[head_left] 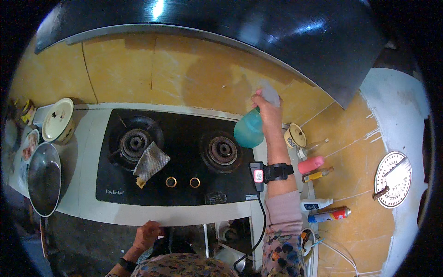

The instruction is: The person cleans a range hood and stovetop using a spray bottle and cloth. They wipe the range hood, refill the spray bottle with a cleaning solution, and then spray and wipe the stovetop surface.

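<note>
My right hand point(268, 107) grips a green spray bottle point(250, 128) by its neck, under a translucent whitish spray head point(270, 92). The bottle is tilted and hangs over the right end of a black gas cooktop point(180, 145), beside the right burner point(223, 149). My left hand point(148, 235) is low at the front edge of the counter point(173, 212), its fingers curled; what may be inside them is hidden. On the cooktop, a crumpled grey textured cloth or pad point(152, 161) lies against the left burner point(135, 142), with a yellowish scrap at its lower end.
Left on the counter stand a wok point(44, 180), a lidded enamel pot point(58, 119) and a dish of food, seemingly meat point(30, 147). Several bottles, a pink one point(310, 164) among them, and a spray can point(329, 214) line the right wall. A dark range hood point(207, 17) overhangs the tiled wall.
</note>
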Available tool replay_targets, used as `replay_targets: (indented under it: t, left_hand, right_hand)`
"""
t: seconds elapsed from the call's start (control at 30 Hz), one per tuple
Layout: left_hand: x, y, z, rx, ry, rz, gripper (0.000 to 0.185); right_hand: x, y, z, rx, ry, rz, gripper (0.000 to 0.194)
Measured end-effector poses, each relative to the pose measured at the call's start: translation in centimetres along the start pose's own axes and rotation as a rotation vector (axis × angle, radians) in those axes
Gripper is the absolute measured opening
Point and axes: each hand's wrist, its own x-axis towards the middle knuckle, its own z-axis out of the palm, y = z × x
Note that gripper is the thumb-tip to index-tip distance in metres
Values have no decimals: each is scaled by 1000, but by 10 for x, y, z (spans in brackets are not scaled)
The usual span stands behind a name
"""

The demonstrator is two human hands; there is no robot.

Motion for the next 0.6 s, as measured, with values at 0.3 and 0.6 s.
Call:
replay_targets:
  t: [0.3,0.6]
  left_hand:
    - [2,33,2,325,-116,151,23]
    - [19,14,14,251,2,102,21]
  right_hand:
    - [-18,40,-30,110,20,-11,14]
    - [-31,75,-60,165,-38,143,13]
